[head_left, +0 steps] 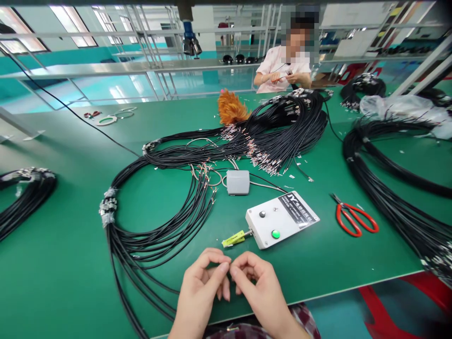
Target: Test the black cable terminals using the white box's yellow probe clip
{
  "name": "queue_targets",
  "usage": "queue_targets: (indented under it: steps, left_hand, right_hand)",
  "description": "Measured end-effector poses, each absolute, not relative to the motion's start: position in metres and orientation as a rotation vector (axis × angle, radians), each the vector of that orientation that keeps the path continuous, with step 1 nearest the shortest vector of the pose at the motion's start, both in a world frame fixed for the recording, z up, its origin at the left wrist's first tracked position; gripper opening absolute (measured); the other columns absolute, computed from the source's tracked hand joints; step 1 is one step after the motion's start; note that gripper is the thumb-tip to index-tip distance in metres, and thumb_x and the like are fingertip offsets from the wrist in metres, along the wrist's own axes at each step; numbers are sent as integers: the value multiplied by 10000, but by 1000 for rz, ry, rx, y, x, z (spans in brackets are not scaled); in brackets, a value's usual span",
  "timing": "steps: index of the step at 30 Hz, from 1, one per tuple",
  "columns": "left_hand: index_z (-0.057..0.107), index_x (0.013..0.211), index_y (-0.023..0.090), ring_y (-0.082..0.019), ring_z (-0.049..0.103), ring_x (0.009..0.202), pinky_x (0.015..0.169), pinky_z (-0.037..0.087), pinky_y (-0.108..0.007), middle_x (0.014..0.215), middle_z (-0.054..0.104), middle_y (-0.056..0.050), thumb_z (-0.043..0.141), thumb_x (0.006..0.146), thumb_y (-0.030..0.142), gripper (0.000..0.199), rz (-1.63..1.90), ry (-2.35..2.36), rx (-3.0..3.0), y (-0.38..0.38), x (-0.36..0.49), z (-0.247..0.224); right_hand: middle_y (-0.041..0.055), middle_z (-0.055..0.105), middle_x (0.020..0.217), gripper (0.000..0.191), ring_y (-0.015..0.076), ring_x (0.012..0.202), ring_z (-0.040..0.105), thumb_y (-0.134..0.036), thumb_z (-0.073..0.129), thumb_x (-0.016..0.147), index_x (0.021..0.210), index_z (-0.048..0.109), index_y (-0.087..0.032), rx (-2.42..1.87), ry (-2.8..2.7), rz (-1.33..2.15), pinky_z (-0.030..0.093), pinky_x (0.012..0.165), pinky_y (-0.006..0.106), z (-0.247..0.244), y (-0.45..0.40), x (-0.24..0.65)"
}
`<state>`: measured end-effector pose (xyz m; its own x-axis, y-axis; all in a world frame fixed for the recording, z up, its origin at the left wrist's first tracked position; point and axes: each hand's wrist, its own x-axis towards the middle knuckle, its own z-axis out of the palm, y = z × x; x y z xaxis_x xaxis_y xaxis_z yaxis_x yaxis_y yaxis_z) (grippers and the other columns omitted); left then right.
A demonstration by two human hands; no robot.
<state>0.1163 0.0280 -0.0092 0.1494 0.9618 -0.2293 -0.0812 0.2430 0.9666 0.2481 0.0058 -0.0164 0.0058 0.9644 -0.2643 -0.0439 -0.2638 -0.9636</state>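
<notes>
My left hand [203, 282] and my right hand [257, 285] meet fingertip to fingertip near the front edge of the green table. Each is closed in a pinch of thumb and forefinger. Whatever lies between the fingertips is too small or hidden to make out. Just beyond them is a white control box [268, 221] with a knob, a lit green button and a yellow-green clip [233, 238] on its near end. A looped bundle of black cables [155, 235] with stripped copper ends lies to the left, and some strands run behind my left wrist.
Red-handled scissors [355, 219] lie right of the box. A grey block [238, 182] sits behind it. More black cable bundles [286, 132] lie behind, at the right and far left. An orange fluffy thing [231, 107] rests farther back. Another person [284, 70] sits across the table.
</notes>
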Motion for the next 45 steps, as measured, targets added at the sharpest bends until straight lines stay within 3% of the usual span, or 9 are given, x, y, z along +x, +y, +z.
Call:
queue_targets:
  steps: [3, 9, 16, 20, 27, 32, 36, 41, 45]
  left_hand:
    - [633, 797, 176, -62, 542, 419, 390, 411, -190, 864, 593, -11, 629, 874, 336, 178, 979, 1186, 1187, 25, 114, -14]
    - [648, 809, 212, -152, 624, 699, 659, 506, -228, 759, 639, -6, 551, 908, 186, 141, 1050, 1236, 1695, 21, 106, -18]
    - [603, 782, 195, -136, 509, 556, 500, 410, -216, 649, 562, 19, 538, 911, 327, 196, 858, 1337, 1438, 26, 103, -26]
    - [578, 754, 196, -154, 543, 606, 566, 443, -237, 685, 585, 2, 505, 921, 314, 217, 830, 1310, 1513, 27, 104, -25]
    - [563, 738, 195, -161, 535, 613, 587, 425, -252, 680, 574, -5, 482, 917, 300, 223, 813, 1323, 1621, 26, 100, -19]
    - [522, 759, 196, -105, 319, 473, 448, 224, -221, 575, 392, 67, 481, 900, 409, 258, 771, 1363, 1370, 33, 97, -18]
    - [509, 785, 191, -96, 316, 489, 460, 212, -221, 612, 425, 57, 495, 885, 446, 274, 791, 1356, 1301, 41, 97, -18]
    - [488, 791, 197, -90, 294, 463, 441, 194, -222, 578, 393, 76, 493, 875, 451, 267, 800, 1349, 1286, 47, 99, -19]
    - [486, 794, 200, -88, 290, 451, 436, 193, -221, 584, 401, 75, 478, 881, 438, 254, 817, 1370, 1332, 50, 102, -21]
  right_hand:
    - [-9, 569, 670, 243, 103, 570, 505, -351, 561, 897, 732, 582, -174, -1429, -1222, 1263, 410, 547, 223, -16, 6, 251]
    - [-3, 603, 760, 181, 115, 652, 556, -221, 497, 938, 790, 599, -204, -1413, -1551, 992, 428, 603, 222, -20, 5, 260]
    - [51, 682, 935, 168, 190, 764, 627, -184, 466, 970, 1082, 590, -196, -1464, -1924, 357, 432, 691, 303, -18, 2, 268]
    - [19, 669, 789, 124, 196, 674, 586, -167, 508, 952, 890, 609, -203, -1458, -2152, 73, 344, 639, 325, -12, 11, 257]
    - [-15, 603, 625, 327, 158, 567, 518, -173, 398, 1011, 758, 602, -197, -1275, -2289, -51, 256, 610, 328, -10, 19, 271]
    - [9, 718, 822, 211, 165, 747, 596, -191, 474, 997, 887, 654, -191, -1294, -2161, -171, 293, 685, 322, 7, 33, 288]
    - [30, 736, 963, 74, 202, 941, 604, -198, 598, 937, 967, 662, -174, -1351, -2258, -253, 317, 789, 347, 7, 49, 287]
    - [35, 730, 969, 222, 213, 939, 585, -193, 748, 822, 1024, 662, -163, -1423, -2356, -316, 313, 809, 365, -2, 56, 284]
    - [9, 706, 827, 97, 198, 846, 568, -155, 744, 817, 875, 672, -185, -1409, -2419, -342, 301, 791, 364, -3, 62, 286]
